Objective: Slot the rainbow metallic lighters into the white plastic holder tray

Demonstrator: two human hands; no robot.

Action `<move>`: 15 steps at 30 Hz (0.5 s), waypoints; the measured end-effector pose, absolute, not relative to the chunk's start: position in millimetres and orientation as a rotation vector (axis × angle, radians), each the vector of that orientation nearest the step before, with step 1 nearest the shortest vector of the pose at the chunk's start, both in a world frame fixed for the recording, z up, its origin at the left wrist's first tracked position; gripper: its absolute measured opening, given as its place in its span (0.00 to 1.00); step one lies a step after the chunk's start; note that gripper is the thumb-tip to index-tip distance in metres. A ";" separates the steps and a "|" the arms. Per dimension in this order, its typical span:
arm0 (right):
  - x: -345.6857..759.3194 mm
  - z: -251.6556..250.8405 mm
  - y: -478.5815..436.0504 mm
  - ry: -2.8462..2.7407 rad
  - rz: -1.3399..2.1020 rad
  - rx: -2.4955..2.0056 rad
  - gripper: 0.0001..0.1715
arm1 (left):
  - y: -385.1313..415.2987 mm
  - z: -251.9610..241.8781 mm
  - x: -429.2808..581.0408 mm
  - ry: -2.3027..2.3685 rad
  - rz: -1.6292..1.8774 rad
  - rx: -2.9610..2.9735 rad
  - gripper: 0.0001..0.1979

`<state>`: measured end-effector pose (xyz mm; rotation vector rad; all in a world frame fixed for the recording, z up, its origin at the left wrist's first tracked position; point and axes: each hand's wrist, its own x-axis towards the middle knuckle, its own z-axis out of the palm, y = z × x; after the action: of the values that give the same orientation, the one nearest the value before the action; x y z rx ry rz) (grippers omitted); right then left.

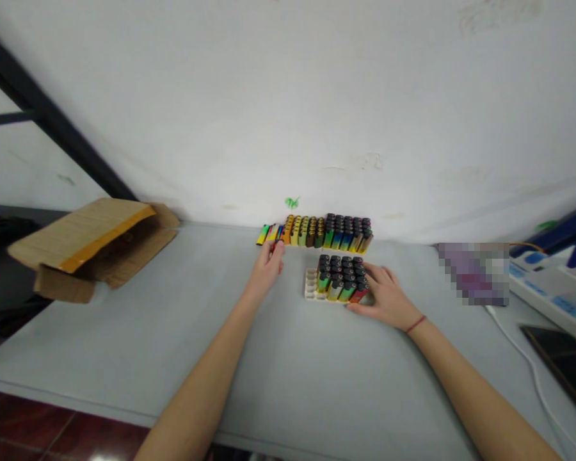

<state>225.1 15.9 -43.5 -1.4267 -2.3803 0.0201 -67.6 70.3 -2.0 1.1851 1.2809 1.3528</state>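
Near the back of the table, my left hand (pixel 265 269) is closed in a pinch on a lighter (pixel 273 246), of which only a small dark and red part shows. Beside it lie several colourful lighters (pixel 264 235). A white tray (pixel 310 288) holds rows of upright lighters (pixel 342 276) with black tops; slots along its left side are bare. My right hand (pixel 388 297) grips the tray's right end, thumb along the front and fingers behind, against the lighters.
Behind the tray stand rows of yellow, orange and brown lighters (pixel 303 230) and black-topped lighters (pixel 348 232). At left is an open cardboard box (pixel 100 234). At right are a power strip (pixel 547 291), a phone (pixel 564 358), a white cable (pixel 521 352) and a pixelated purple item (pixel 475 272).
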 end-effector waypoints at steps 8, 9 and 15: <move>225.0 -42.5 15.5 -2.381 0.026 -1.423 0.49 | 70.5 -1.7 -62.5 1.286 1.232 0.892 0.30; 224.9 -42.4 15.3 -2.378 0.026 -1.423 0.48 | 70.1 -1.7 -62.4 1.276 1.227 0.864 0.30; 224.5 -42.6 15.4 -2.379 0.024 -1.422 0.48 | 70.2 -1.7 -63.3 1.270 1.252 0.771 0.28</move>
<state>224.5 15.4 -42.6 -1.4222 -2.3788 0.0241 -63.3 70.2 -1.7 0.7713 1.2705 1.2522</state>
